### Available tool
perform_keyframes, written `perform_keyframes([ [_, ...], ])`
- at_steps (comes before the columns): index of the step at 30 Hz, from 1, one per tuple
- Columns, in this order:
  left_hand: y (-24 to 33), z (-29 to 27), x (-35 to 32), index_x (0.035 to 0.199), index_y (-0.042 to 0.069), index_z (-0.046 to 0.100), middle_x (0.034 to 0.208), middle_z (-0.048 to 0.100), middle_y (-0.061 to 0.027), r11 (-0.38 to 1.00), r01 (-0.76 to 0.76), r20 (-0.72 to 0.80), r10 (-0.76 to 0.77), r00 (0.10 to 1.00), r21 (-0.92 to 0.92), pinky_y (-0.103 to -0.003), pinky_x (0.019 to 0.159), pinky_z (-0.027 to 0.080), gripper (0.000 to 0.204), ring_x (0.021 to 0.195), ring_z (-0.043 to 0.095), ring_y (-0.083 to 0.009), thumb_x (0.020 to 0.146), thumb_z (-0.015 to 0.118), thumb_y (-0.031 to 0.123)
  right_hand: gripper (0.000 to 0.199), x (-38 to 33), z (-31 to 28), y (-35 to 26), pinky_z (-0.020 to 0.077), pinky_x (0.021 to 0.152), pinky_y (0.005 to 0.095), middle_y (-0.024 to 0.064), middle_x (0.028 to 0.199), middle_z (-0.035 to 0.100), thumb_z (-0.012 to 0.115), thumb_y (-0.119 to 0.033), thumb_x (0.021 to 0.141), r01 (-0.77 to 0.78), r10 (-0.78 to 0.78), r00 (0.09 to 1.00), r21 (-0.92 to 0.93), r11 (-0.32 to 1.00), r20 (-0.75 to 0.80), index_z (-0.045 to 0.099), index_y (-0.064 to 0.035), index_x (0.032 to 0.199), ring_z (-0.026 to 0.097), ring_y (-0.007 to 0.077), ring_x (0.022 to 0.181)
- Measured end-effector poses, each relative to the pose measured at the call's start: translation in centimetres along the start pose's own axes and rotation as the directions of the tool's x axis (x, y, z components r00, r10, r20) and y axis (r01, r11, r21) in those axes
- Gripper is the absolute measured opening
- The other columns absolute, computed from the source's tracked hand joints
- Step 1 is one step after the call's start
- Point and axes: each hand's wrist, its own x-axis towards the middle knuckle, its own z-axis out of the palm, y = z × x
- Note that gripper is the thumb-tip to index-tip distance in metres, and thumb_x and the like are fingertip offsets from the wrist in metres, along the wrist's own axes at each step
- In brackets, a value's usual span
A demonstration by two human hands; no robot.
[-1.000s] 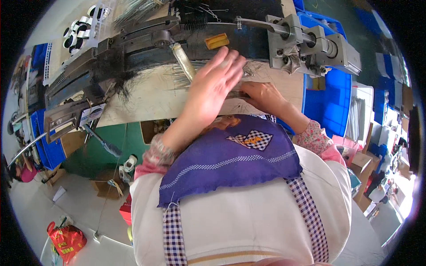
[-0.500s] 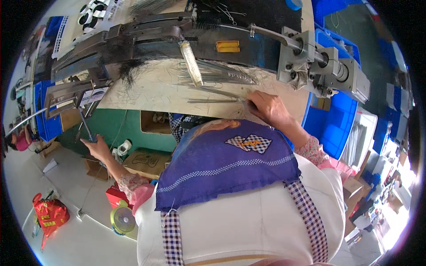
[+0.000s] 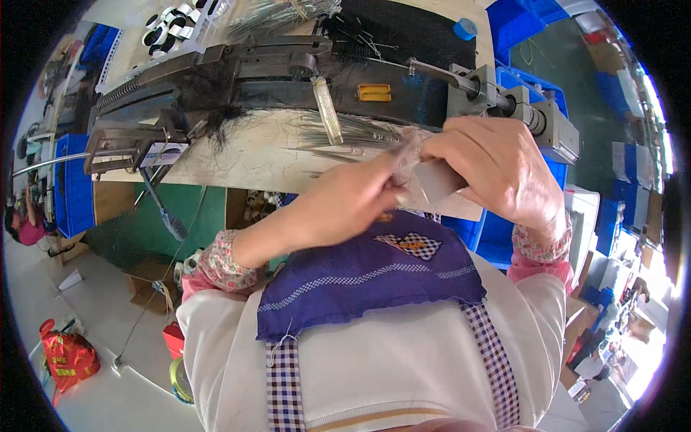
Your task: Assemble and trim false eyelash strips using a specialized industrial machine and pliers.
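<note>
Yellow rectangular label (image 3: pixel 374 92) sitting on the black metal machine (image 3: pixel 288 79), at twelve o'clock from the hands. Left hand (image 3: pixel 353 205) and right hand (image 3: pixel 497 165) meeting at the bench edge, fingers pinching a bundle of thin silvery wires (image 3: pixel 353 137). Bundle's long axis lying nine-to-three, tips fanning toward nine o'clock across the pale worktop (image 3: pixel 252 162).

We see a matt wooden bench top (image 3: pixel 259 162), a dark metal machine (image 3: pixel 288 75), glossy blue plastic bins (image 3: pixel 68 187), and a woven cloth apron (image 3: pixel 374 277).
</note>
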Motion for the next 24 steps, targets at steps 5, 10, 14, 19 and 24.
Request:
perform_keyframes([
  [5,-6.4,-2.2,-4.3,0.091,0.004,0.055,0.086,0.057,-0.0047,0.917,0.322,-0.332,-0.386,0.860,-0.234,-0.031,0.062,0.048,0.023,0.069,0.055,-0.0156,0.101,0.040,0.018,0.024,-0.2,2.5,4.9,0.0486,0.065,0.0350,0.0101,0.081,0.057,0.064,-0.002,0.073,-0.251,0.254,0.942,0.041,0.967,-0.220,0.060,-0.0032,0.096,0.059,0.0297,0.076],
  [10,-5.5,2.4,0.1,0.090,0.008,0.051,0.082,0.051,-0.0007,0.629,0.172,-0.286,-0.558,0.779,-0.758,-0.023,0.058,0.039,0.014,0.062,0.044,-0.0086,0.098,0.046,0.019,0.021,2.7,6.6,8.4,0.0507,0.072,0.0359,0.0091,0.091,0.059,0.061,-0.002,0.077,-0.187,0.149,0.962,-0.154,0.970,-0.229,0.061,-0.0044,0.099,0.060,0.0290,0.087],
  [14,0.0,0.3,1.6,0.096,0.009,0.054,0.079,0.047,0.0001,0.158,-0.107,-0.160,-0.379,0.911,-0.982,-0.021,0.040,0.027,0.012,0.046,0.031,-0.0052,0.096,0.051,0.021,0.011,4.0,7.1,9.3,0.0526,0.068,0.0349,0.0080,0.082,0.056,0.057,-0.004,0.075,-0.137,0.066,0.968,-0.291,0.947,-0.241,0.060,-0.0061,0.086,0.060,0.0260,0.082],
  [19,-1.6,-5.9,-0.5,0.095,0.006,0.055,0.087,0.046,-0.0037,-0.414,-0.179,-0.128,-0.149,0.981,-0.892,-0.020,0.034,0.019,0.012,0.041,0.027,-0.0022,0.097,0.047,0.015,0.014,3.7,7.5,8.3,0.0529,0.070,0.0361,0.0102,0.084,0.055,0.058,0.000,0.070,-0.134,0.069,0.976,-0.318,0.938,-0.207,0.058,-0.0025,0.084,0.060,0.0278,0.083],
  [24,-5.2,-7.7,-4.6,0.101,0.004,0.057,0.064,0.038,0.0028,-0.144,-0.571,-0.500,-0.343,0.795,-0.808,-0.020,0.035,0.017,0.021,0.039,0.025,-0.0032,0.099,0.043,0.020,0.015,2.8,7.1,7.0,0.0528,0.073,0.0376,0.0115,0.084,0.055,0.058,0.002,0.069,-0.185,0.142,0.967,-0.199,0.962,-0.213,0.058,-0.0013,0.084,0.060,0.0294,0.085],
])
